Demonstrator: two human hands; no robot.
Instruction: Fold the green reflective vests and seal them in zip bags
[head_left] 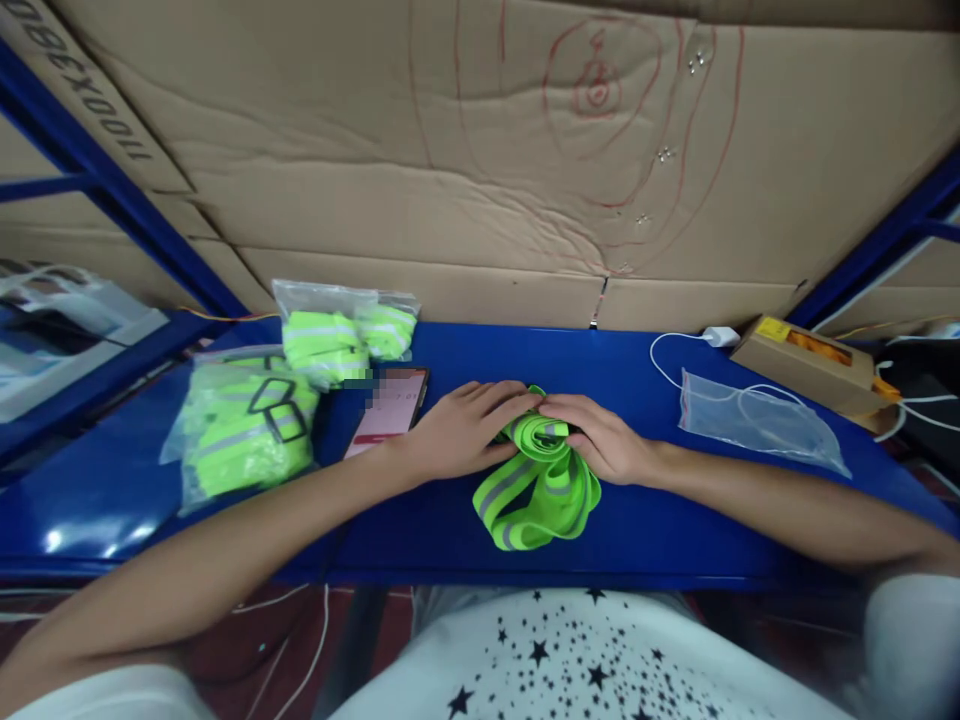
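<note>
A bright green strap (504,500) with a grey stripe lies on the blue table in front of me, partly wound into a roll with loose loops toward the table's front edge. My left hand (472,428) is closed round the roll's left side, its thumb low and its fingers over the top. On the right side, my right hand (606,438) grips the same roll, fingertips meeting near the top. A phone (390,408) with a lit screen rests just left of my left hand, partly behind my wrist.
Clear bags with green straps (247,430) lie at the left. An empty clear bag (757,425), a white charger (720,337) with cable and a cardboard box (810,372) are at the right. Cardboard (337,210) stands behind the blue table (480,345).
</note>
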